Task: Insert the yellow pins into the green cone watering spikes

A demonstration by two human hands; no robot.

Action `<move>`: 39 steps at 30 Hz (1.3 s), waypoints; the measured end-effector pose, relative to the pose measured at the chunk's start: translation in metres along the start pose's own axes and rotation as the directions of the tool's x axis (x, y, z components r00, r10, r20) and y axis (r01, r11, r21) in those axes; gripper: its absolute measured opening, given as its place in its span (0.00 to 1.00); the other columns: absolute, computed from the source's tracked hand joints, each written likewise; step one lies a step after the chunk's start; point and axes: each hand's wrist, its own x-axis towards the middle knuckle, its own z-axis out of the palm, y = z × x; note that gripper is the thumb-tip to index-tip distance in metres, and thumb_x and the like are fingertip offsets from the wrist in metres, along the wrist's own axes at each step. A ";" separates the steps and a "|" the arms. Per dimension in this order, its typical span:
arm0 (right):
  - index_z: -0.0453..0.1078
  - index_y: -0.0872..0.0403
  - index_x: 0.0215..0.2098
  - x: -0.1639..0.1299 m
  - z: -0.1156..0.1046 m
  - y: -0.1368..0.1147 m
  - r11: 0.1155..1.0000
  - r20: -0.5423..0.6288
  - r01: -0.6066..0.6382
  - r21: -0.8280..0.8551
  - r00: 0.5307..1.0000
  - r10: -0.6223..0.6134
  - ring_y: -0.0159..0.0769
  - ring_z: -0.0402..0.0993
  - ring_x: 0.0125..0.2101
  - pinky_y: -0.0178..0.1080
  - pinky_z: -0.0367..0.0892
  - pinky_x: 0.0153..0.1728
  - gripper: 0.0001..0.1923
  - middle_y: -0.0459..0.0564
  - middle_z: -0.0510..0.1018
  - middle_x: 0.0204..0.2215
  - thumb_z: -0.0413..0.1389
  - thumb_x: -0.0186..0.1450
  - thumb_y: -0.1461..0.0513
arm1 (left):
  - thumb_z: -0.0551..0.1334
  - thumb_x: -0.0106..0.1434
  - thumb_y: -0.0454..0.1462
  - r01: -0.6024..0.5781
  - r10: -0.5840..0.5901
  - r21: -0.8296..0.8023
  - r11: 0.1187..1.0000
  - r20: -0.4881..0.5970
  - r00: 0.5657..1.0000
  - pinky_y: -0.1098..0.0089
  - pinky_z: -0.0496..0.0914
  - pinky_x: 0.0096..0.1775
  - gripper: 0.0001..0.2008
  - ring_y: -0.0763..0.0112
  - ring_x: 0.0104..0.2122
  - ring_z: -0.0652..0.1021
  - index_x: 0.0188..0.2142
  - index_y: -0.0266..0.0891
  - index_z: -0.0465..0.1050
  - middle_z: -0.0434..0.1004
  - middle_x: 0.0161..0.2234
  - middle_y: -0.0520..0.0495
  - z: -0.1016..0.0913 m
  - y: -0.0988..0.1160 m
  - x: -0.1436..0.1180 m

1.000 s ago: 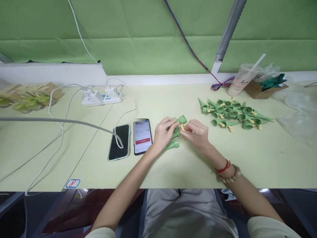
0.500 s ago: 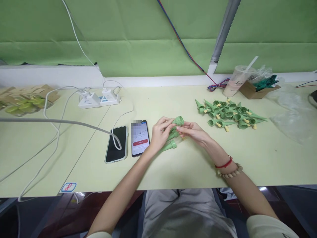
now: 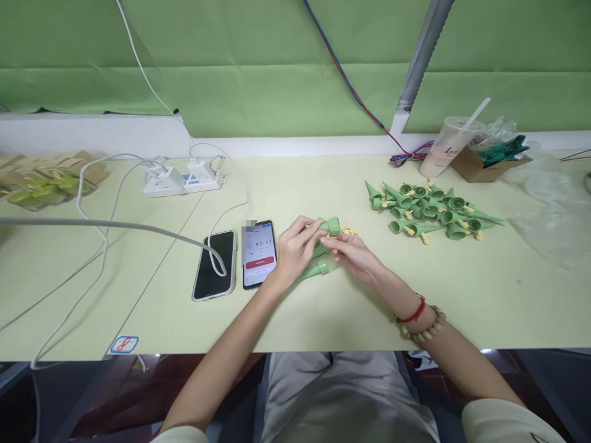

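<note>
My left hand (image 3: 295, 245) is closed round a green plastic spike (image 3: 331, 226), whose wide round end sticks out past the fingers. Close against it, my right hand (image 3: 357, 255) has its thumb and fingertips pinched together just below that end; what lies between them is hidden. Under my hands, another green spike (image 3: 316, 269) rests on the table, partly covered by the left wrist. Small yellow pieces (image 3: 348, 231) lie just behind the right fingers.
To the right is a pile of green spikes (image 3: 429, 212) with yellow pieces among them. Two phones, a dark one (image 3: 215, 264) and a lit one (image 3: 259, 255), lie left of my hands. A drink cup (image 3: 450, 147), a small box (image 3: 489, 166) and a power strip (image 3: 184, 183) stand behind.
My right hand has moved slightly left and down, its fingers now beneath the spike's wide end. The yellow pieces behind it have come into sight. The left hand keeps hold of the spike.
</note>
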 end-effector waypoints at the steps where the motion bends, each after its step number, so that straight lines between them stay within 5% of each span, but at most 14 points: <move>1: 0.71 0.55 0.23 0.000 0.000 0.000 1.000 0.043 -0.015 0.020 0.999 0.014 0.20 0.59 0.16 0.27 0.59 0.16 0.13 0.39 0.68 0.17 0.66 0.43 0.57 | 0.54 0.62 0.38 -0.018 0.018 -0.019 1.000 -0.009 1.000 0.73 0.64 0.32 0.12 0.75 0.29 0.71 0.39 0.41 0.75 0.72 0.32 0.47 -0.001 0.000 0.001; 4: 0.69 0.56 0.22 -0.003 0.001 -0.001 1.000 0.084 0.021 0.009 0.996 -0.022 0.20 0.57 0.13 0.27 0.57 0.14 0.14 0.37 0.63 0.13 0.65 0.45 0.56 | 0.55 0.62 0.37 -0.028 0.026 -0.067 0.997 -0.030 0.999 0.73 0.65 0.33 0.11 0.75 0.31 0.71 0.39 0.40 0.75 0.72 0.32 0.47 -0.004 0.003 0.003; 7: 0.63 0.55 0.17 -0.006 0.001 0.000 0.969 -0.044 0.218 -0.120 0.974 -0.224 0.22 0.59 0.13 0.29 0.59 0.14 0.16 0.38 0.63 0.13 0.65 0.45 0.56 | 0.56 0.61 0.37 0.001 -0.005 -0.076 0.997 -0.047 0.999 0.74 0.66 0.32 0.10 0.75 0.30 0.72 0.39 0.40 0.75 0.73 0.32 0.48 -0.003 0.007 0.003; 12: 0.63 0.55 0.15 -0.009 -0.001 0.004 0.649 -0.119 0.574 -0.500 0.696 -0.708 0.27 0.65 0.21 0.31 0.64 0.18 0.14 0.43 0.67 0.19 0.61 0.50 0.59 | 0.60 0.58 0.37 0.031 -0.035 -0.077 0.997 -0.052 0.998 0.77 0.64 0.27 0.09 0.79 0.26 0.71 0.38 0.39 0.76 0.73 0.30 0.49 0.002 0.011 0.002; 13: 0.64 0.54 0.16 -0.010 -0.001 0.004 0.637 -0.106 0.572 -0.517 0.696 -0.711 0.27 0.66 0.21 0.31 0.65 0.18 0.13 0.44 0.67 0.20 0.61 0.51 0.58 | 0.59 0.59 0.37 0.047 -0.051 -0.083 0.995 -0.055 0.997 0.77 0.64 0.27 0.09 0.79 0.26 0.71 0.37 0.39 0.76 0.73 0.30 0.49 0.002 0.010 0.002; 15: 0.66 0.55 0.21 -0.010 0.000 0.002 0.730 -0.099 0.508 -0.457 0.787 -0.610 0.27 0.67 0.20 0.30 0.65 0.16 0.11 0.44 0.70 0.23 0.61 0.52 0.56 | 0.59 0.59 0.36 0.079 -0.087 -0.100 0.992 -0.077 0.993 0.77 0.64 0.27 0.09 0.79 0.26 0.71 0.37 0.38 0.77 0.72 0.29 0.49 0.001 0.009 0.003; 18: 0.69 0.54 0.32 -0.009 0.000 -0.004 0.922 -0.008 0.288 -0.258 0.954 -0.300 0.26 0.68 0.19 0.31 0.68 0.15 0.16 0.46 0.73 0.28 0.59 0.53 0.51 | 0.59 0.59 0.35 0.113 -0.130 -0.153 0.982 -0.102 0.986 0.76 0.65 0.29 0.09 0.77 0.29 0.72 0.36 0.39 0.77 0.72 0.29 0.49 -0.002 0.006 0.007; 20: 0.71 0.55 0.34 -0.008 -0.001 -0.008 0.978 0.113 0.135 -0.161 0.987 -0.118 0.25 0.68 0.19 0.30 0.68 0.15 0.19 0.47 0.73 0.28 0.58 0.54 0.49 | 0.58 0.59 0.35 0.123 -0.138 -0.193 0.973 -0.071 0.988 0.75 0.65 0.30 0.09 0.76 0.30 0.72 0.37 0.39 0.77 0.73 0.30 0.49 -0.004 0.004 0.009; 24: 0.70 0.57 0.27 -0.006 -0.002 -0.009 0.996 0.196 0.039 -0.084 0.980 -0.022 0.22 0.64 0.16 0.27 0.66 0.16 0.17 0.42 0.69 0.20 0.60 0.52 0.50 | 0.59 0.59 0.35 0.117 -0.128 -0.258 0.959 -0.026 0.991 0.74 0.66 0.31 0.09 0.75 0.30 0.73 0.36 0.40 0.77 0.74 0.31 0.48 -0.005 0.005 0.011; 28: 0.63 0.55 0.20 -0.007 0.000 -0.002 0.931 -0.001 0.268 -0.247 0.961 -0.277 0.24 0.61 0.14 0.29 0.65 0.15 0.15 0.39 0.65 0.13 0.62 0.50 0.54 | 0.61 0.57 0.36 0.120 -0.136 -0.245 0.962 -0.048 0.990 0.75 0.65 0.29 0.08 0.76 0.28 0.72 0.35 0.39 0.78 0.74 0.30 0.48 -0.001 0.007 0.009; 31: 0.61 0.54 0.18 -0.007 -0.001 0.006 0.709 -0.084 0.488 -0.509 0.792 -0.605 0.26 0.62 0.16 0.31 0.64 0.18 0.12 0.40 0.66 0.15 0.59 0.52 0.59 | 0.60 0.58 0.37 0.163 -0.170 -0.228 0.960 -0.015 0.985 0.76 0.64 0.26 0.09 0.77 0.27 0.72 0.35 0.39 0.78 0.73 0.29 0.48 0.002 0.009 0.006; 34: 0.62 0.53 0.17 -0.006 -0.003 0.010 0.489 -0.005 0.562 -0.667 0.653 -0.757 0.27 0.64 0.19 0.32 0.65 0.22 0.09 0.42 0.67 0.16 0.57 0.53 0.61 | 0.59 0.58 0.37 0.182 -0.184 -0.215 0.959 0.011 0.983 0.76 0.64 0.26 0.09 0.77 0.27 0.72 0.34 0.39 0.78 0.73 0.28 0.49 0.003 0.008 0.005; 36: 0.65 0.53 0.20 -0.006 -0.004 0.009 0.499 0.017 0.547 -0.672 0.685 -0.728 0.28 0.66 0.20 0.32 0.66 0.22 0.07 0.43 0.70 0.19 0.58 0.53 0.60 | 0.59 0.59 0.37 0.192 -0.197 -0.216 0.958 -0.003 0.980 0.75 0.63 0.27 0.08 0.77 0.27 0.72 0.34 0.40 0.78 0.73 0.28 0.49 0.002 0.006 0.006; 39: 0.69 0.53 0.32 -0.005 -0.002 0.002 0.734 -0.005 0.442 -0.515 0.855 -0.518 0.30 0.70 0.24 0.32 0.68 0.20 0.12 0.47 0.75 0.29 0.59 0.53 0.55 | 0.59 0.59 0.37 0.210 -0.228 -0.253 0.944 -0.042 0.973 0.75 0.65 0.28 0.09 0.76 0.28 0.72 0.34 0.40 0.78 0.73 0.29 0.49 0.000 0.001 0.009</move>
